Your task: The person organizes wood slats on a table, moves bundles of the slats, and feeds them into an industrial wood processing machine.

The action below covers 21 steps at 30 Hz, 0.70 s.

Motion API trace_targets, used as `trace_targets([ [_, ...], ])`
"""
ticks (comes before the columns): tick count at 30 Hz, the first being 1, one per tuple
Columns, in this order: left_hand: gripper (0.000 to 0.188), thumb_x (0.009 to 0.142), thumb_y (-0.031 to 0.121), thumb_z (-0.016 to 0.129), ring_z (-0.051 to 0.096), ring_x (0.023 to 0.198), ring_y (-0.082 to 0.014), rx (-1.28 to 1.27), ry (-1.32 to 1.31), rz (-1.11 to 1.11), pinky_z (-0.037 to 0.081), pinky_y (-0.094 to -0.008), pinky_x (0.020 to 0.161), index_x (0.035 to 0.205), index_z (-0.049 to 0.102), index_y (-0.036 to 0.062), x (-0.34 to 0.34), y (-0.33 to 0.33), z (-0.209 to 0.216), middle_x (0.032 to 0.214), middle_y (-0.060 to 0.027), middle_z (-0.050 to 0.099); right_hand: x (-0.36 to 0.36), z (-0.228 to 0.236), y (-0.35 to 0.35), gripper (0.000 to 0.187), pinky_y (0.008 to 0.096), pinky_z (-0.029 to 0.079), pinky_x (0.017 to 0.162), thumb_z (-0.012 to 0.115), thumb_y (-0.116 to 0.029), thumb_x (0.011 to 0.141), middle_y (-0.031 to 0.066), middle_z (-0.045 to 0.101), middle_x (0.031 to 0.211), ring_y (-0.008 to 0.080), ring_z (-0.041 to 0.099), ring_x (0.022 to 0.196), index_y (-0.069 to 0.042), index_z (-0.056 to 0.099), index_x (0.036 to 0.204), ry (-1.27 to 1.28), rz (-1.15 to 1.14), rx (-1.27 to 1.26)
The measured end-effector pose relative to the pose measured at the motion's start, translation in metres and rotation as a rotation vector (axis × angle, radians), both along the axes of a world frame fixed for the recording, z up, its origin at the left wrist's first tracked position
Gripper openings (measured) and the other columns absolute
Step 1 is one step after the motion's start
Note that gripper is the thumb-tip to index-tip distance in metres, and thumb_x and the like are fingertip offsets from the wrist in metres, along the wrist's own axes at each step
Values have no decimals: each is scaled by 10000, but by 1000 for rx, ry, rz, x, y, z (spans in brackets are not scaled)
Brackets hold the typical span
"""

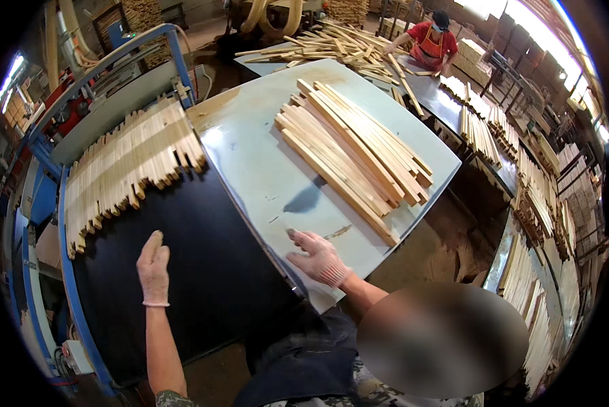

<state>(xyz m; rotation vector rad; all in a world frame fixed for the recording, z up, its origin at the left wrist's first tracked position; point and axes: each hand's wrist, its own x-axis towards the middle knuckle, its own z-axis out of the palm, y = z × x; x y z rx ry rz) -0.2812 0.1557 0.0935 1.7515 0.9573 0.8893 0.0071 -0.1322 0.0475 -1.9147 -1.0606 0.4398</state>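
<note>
My left hand, in a pale knit glove, hovers above the black belt surface. Its fingers are stretched out and nothing is in them. My right hand, gloved likewise, is over the near part of the pale metal table, fingers apart and holding nothing. Beyond it a loose stack of wooden strips lies slantwise on that table, some strips on top of others. Farther up the belt, a row of wooden strips lies side by side with uneven near ends.
A blue frame borders the belt on the left. At the back, a co-worker in red stands by a jumbled heap of wooden strips. More tables with laid-out strips line the right side. A blurred oval covers the lower right.
</note>
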Motion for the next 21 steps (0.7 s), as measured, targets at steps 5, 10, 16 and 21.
trace_targets([
  [5, 505, 992, 160, 652, 630, 1343, -307, 17, 157, -195, 460, -357, 1160, 1421, 606, -103, 140, -11, -1, 1442, -240, 651, 68, 15, -100, 520, 425, 547, 1016, 788, -226, 910, 177, 716, 1281, 352, 675, 1197, -58, 664, 1385, -143, -198, 58],
  [10, 539, 968, 249, 645, 615, 1365, -330, 196, 401, -275, 451, -382, 1167, 1399, 627, -74, 272, 4, -21, 1432, -251, 655, 127, 7, -157, 485, 424, 578, 917, 800, -136, 855, 199, 733, 1153, 358, 707, 1050, 1, 691, 1307, -281, -316, 76],
  [16, 599, 971, 372, 598, 588, 1368, -390, 322, 595, -215, 428, -409, 1182, 1406, 635, -38, 408, 32, -45, 1441, -255, 638, 157, -10, -179, 507, 447, 568, 799, 809, -145, 831, 188, 708, 985, 368, 692, 915, 1, 692, 1303, -117, -227, -5],
  [21, 616, 974, 397, 586, 580, 1372, -397, 277, 837, -131, 451, -443, 1159, 1468, 596, 31, 491, 38, -15, 1452, -249, 628, 176, -11, -171, 543, 476, 563, 775, 812, -170, 824, 174, 704, 947, 398, 679, 857, -27, 662, 1325, -56, -148, 47],
])
